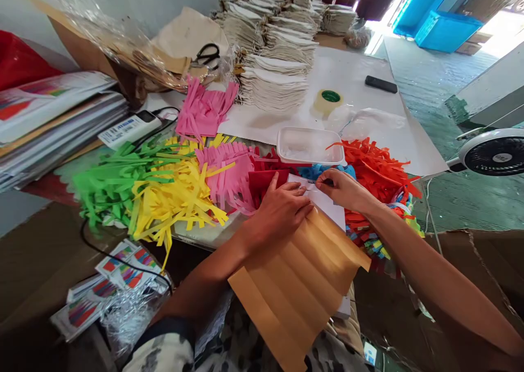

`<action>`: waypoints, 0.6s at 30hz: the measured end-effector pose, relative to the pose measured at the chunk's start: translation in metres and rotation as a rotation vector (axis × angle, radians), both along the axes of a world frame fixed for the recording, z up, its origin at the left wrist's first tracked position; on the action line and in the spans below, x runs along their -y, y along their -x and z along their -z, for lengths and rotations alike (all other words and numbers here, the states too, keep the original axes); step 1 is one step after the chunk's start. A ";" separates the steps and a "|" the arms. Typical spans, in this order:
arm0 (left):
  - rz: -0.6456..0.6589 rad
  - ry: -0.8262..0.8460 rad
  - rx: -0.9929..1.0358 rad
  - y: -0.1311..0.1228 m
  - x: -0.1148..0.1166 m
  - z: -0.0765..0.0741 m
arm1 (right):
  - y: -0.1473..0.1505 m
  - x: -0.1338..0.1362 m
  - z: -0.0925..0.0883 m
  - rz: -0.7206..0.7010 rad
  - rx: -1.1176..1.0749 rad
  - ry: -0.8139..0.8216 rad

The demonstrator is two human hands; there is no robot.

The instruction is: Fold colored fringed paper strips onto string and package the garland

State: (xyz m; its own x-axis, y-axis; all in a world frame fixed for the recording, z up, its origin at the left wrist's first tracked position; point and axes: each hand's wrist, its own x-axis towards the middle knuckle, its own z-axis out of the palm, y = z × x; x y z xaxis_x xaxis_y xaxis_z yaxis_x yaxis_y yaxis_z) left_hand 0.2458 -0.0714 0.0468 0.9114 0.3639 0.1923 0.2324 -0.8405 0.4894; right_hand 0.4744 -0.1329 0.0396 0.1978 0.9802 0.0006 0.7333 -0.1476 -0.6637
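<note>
A folded brown paper sheet (303, 276) lies over the table's near edge, with a white card (323, 200) at its top. My left hand (280, 211) presses flat on the brown sheet, fingers stretched out. My right hand (341, 189) pinches something small and thin at the top of the white card; I cannot make out what it is. Dark red paper (262, 183) lies just beyond my left hand.
Heaps of fringed paper cover the table: green (110, 181), yellow (176, 197), pink (229, 170), orange (376, 164). A clear plastic tray (309, 145), tape roll (328, 100), scissors (208, 54), black remote (380, 83), white paper stacks (274, 82) and a fan (493, 152) are nearby.
</note>
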 end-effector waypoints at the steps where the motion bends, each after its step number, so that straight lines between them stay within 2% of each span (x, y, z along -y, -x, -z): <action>1: -0.002 -0.002 0.004 0.000 0.000 0.001 | 0.000 0.000 0.001 0.002 -0.005 -0.005; 5: 0.000 0.029 0.065 -0.001 -0.004 0.005 | -0.004 0.005 -0.002 0.020 -0.089 -0.024; 8: -0.007 0.192 0.191 0.003 -0.008 0.001 | -0.005 0.013 -0.009 0.138 -0.292 -0.171; 11: -0.051 0.524 0.255 0.015 -0.015 -0.015 | 0.000 0.018 -0.014 0.301 -0.474 -0.352; 14: -0.130 0.831 0.264 0.033 -0.032 -0.039 | 0.007 0.019 -0.014 0.385 -0.545 -0.445; 16: -0.185 0.921 0.281 0.044 -0.048 -0.053 | 0.012 0.018 -0.012 0.395 -0.537 -0.492; 18: -0.253 0.941 0.296 0.051 -0.064 -0.062 | 0.016 0.017 -0.011 0.384 -0.497 -0.534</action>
